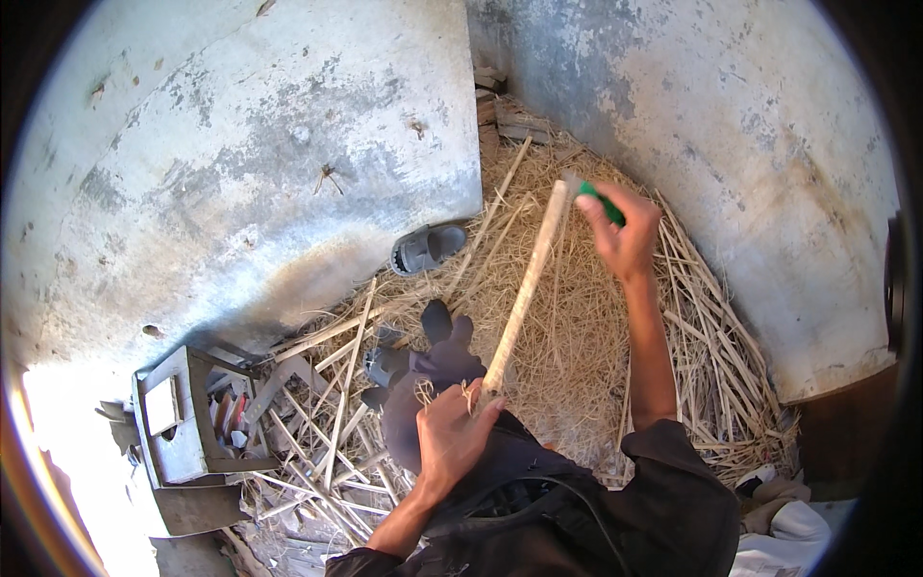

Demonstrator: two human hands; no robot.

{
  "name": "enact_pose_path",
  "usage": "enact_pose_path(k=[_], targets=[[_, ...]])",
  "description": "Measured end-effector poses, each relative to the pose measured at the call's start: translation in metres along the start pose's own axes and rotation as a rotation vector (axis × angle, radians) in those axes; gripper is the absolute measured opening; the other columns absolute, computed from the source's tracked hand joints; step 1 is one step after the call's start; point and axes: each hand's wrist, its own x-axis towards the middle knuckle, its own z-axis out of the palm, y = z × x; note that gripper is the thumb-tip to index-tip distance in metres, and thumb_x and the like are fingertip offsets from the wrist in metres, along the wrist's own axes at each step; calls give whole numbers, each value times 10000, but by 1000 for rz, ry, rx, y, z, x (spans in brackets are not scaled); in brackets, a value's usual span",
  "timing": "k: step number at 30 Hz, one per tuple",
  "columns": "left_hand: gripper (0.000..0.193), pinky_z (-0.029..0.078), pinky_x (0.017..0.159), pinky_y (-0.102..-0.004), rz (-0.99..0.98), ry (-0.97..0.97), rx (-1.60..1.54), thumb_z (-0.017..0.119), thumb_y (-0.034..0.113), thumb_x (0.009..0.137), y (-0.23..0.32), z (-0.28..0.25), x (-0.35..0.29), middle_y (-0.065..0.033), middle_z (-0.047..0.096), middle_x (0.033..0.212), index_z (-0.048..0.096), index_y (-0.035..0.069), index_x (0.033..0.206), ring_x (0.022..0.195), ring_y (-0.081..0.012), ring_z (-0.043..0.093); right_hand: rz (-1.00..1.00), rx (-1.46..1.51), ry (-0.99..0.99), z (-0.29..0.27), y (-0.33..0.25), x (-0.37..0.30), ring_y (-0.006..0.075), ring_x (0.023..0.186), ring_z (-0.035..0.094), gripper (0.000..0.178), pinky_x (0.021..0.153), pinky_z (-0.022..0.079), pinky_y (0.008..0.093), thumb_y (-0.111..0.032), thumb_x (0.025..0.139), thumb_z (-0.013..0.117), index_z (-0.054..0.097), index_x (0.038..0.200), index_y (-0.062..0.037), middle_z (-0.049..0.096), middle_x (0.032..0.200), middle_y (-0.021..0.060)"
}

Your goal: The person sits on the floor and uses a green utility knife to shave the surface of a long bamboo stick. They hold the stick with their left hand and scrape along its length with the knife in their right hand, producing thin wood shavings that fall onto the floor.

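Note:
A pale wooden stick (527, 288) slants up and away from my lap. My left hand (448, 433) is closed round its near end, with a few curled shavings by the fingers. Beyond the far end, my right hand (630, 231) grips a green-handled tool (606, 204), which looks like a knife. Its short grey blade (573, 183) lies right beside the stick's tip; whether it touches the wood I cannot tell. Part of the handle is hidden by my fingers.
Straw-like shavings (567, 337) cover the floor, with long sticks (702, 317) heaped at the right and more at the left. A grey clog (428, 250) lies by the wall. At the left stands a wooden box (183, 418) holding small items. Worn walls (711, 125) rise close by.

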Motion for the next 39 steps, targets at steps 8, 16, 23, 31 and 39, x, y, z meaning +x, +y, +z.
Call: enact_pose_path(k=[8,16,23,31,39], targets=[[256,417,646,-214,-74,-16,-228,760,99,991,-9,1,-4,38,650,874,775,-45,1201,771,-29,548,286,-111,36,-33,21,22,132,648,550,538,615,412,333,-516,1032,707,795,1128,6,666,736,45],[286,412,652,-215,-86,-42,-341,725,155,1036,5,-4,0,27,642,891,767,-46,1235,780,-28,538,203,51,88,-25,7,-29,148,688,621,455,592,460,352,-464,1030,712,768,1103,-18,719,859,28],[267,496,766,-272,-149,-47,-299,759,65,997,5,-6,1,-55,729,930,757,-64,1231,847,-95,601,49,281,-268,-19,-52,-77,183,716,704,349,587,527,330,-377,972,792,757,1023,-33,723,839,71],[254,514,823,-275,-126,-34,-348,754,54,999,3,-4,0,-81,769,992,768,-42,1234,898,-106,640,-25,215,-370,-9,-85,-85,213,670,731,304,558,550,344,-328,922,854,763,1018,-54,744,846,87],[247,494,735,-274,-109,-32,-279,758,57,993,5,-6,1,-63,731,897,772,-43,1219,806,-96,604,-60,171,-325,-7,-78,-77,217,671,738,289,549,545,344,-309,927,848,767,1017,-46,756,860,93]])
